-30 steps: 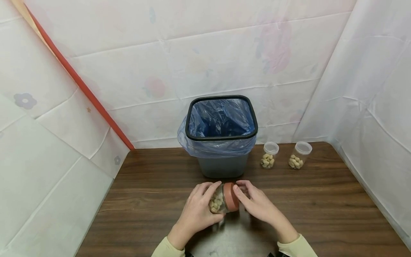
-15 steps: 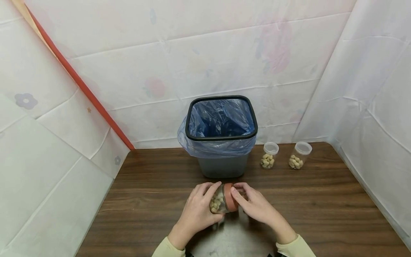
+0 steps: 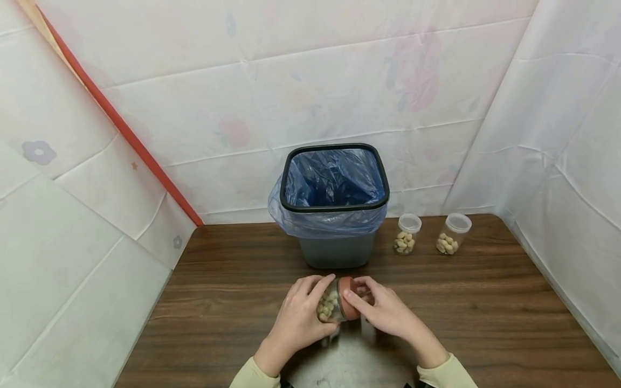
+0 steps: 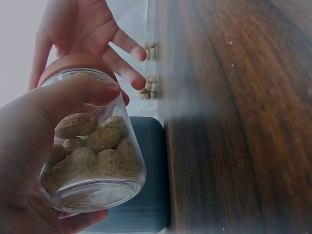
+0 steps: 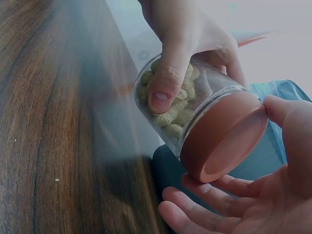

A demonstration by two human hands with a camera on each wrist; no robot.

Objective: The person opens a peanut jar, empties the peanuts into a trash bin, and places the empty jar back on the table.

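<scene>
Tilted on its side above the table, a clear jar of unshelled peanuts (image 4: 97, 161) has a terracotta-coloured lid (image 5: 226, 136) facing right. My left hand (image 3: 298, 318) grips the jar's body, thumb on the near side and fingers over the top. At the other end, my right hand (image 3: 388, 310) pinches the lid's rim between thumb and fingertips. The lid sits on the jar's mouth; how tightly, I cannot tell. Part of the peanuts is hidden by the left hand.
A grey bin (image 3: 335, 250) with a blue liner bag (image 3: 335, 223) stands just beyond the hands. To its right are two small clear jars, the nearer one (image 3: 406, 234) and the farther one (image 3: 453, 234), holding peanuts. White patterned sheets (image 3: 242, 108) enclose the wooden table (image 3: 218, 302).
My right hand has shifted slightly left, its thumb sliding further over the lid's near side. The left hand and the jar have stayed almost in place.
</scene>
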